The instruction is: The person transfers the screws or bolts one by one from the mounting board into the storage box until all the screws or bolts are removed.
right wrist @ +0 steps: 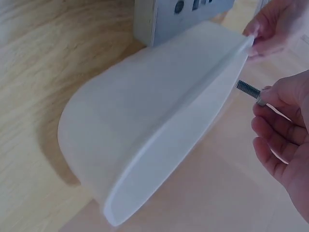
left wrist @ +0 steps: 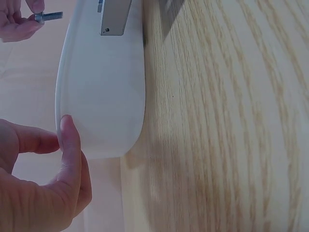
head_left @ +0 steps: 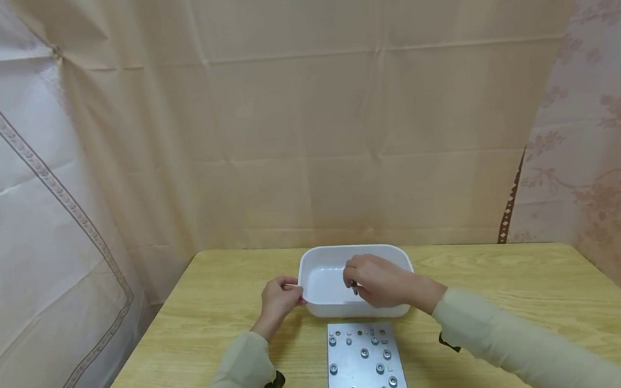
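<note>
My left hand (head_left: pixel 279 301) pinches the left rim of a white plastic tub (head_left: pixel 340 310), thumb and finger on either side of the edge in the left wrist view. Above the tub's inside, my right hand (head_left: pixel 381 280) holds a metal bolt (right wrist: pixel 248 90) by its head between thumb and fingertips. The threaded shank sticks out free, pointing toward the left hand's side in the right wrist view. Nearer to me than the tub lies a silver metal plate (head_left: pixel 350 374). Several socket-head bolts of different sizes stand in it, and a few holes along its far edge hold none.
Everything stands on a light wood-grain table (head_left: pixel 207 333). A beige cloth (head_left: pixel 306 128) hangs behind its far edge, with patterned cloths at left and right. The plate sits close to the tub's near wall, between the two forearms.
</note>
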Demonstrator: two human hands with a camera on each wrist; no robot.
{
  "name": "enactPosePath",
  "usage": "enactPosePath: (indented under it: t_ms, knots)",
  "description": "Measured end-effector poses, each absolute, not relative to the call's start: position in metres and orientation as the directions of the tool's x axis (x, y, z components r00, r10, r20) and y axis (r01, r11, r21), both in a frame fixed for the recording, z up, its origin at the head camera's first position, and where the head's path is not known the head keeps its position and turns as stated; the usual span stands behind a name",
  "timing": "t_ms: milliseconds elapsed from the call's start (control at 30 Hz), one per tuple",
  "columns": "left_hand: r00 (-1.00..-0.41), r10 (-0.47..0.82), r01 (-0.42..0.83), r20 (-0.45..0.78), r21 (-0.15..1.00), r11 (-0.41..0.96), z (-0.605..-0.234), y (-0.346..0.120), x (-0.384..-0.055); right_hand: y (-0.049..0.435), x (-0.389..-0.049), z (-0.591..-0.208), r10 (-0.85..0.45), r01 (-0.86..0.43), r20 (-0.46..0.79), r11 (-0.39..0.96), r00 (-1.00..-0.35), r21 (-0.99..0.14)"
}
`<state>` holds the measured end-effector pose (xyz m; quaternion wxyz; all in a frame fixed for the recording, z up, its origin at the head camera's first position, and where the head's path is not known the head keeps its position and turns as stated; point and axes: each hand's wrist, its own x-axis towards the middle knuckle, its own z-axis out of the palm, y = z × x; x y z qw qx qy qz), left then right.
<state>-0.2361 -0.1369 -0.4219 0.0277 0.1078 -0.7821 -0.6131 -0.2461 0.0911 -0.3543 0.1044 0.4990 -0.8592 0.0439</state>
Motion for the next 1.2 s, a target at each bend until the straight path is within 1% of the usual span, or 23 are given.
enactPosePath:
  t_ms: [200, 300, 433, 533, 633, 767, 1000, 1200]
  knots:
    - [-0.977, -0.196, -0.131, -0.087, 0.965, 0.229, -0.422, -0.136, -0.236, 0.095, -0.254, -0.352, -0.825, -0.838, 0.167, 0.546, -0.540, -0.014]
    - [-0.976, -0.197, -0.134, -0.088, 0.964, 0.229, -0.422, -0.135, -0.235, 0.098, -0.257, -0.352, -0.823, -0.833, 0.141, 0.554, -0.550, -0.020]
    - [-0.975, -0.205, -0.131, -0.085, 0.966, 0.224, -0.422, -0.135, -0.235, 0.100, -0.263, -0.351, -0.834, -0.840, 0.130, 0.542, -0.536, 0.011]
    - [-0.975, -0.207, -0.122, -0.076, 0.968, 0.219, -0.422, -0.135, -0.235, 0.100, -0.268, -0.350, -0.834, -0.838, 0.120, 0.545, -0.538, 0.030]
    - [-0.975, -0.210, -0.124, -0.078, 0.969, 0.216, -0.422, -0.135, -0.235, 0.100, -0.274, -0.349, -0.810, -0.812, 0.077, 0.584, -0.582, -0.001]
    - [-0.973, -0.212, -0.135, -0.086, 0.965, 0.227, -0.421, -0.135, -0.236, 0.101, -0.285, -0.348, -0.771, -0.770, 0.008, 0.634, -0.636, -0.073]
    - [-0.974, -0.208, -0.143, -0.094, 0.961, 0.236, -0.419, -0.135, -0.236, 0.102, -0.304, -0.348, -0.729, -0.717, -0.062, 0.683, -0.682, -0.143]
    - [-0.973, -0.212, -0.146, -0.096, 0.960, 0.237, -0.421, -0.135, -0.236, 0.099, -0.314, -0.349, -0.683, -0.664, -0.105, 0.728, -0.722, -0.169]
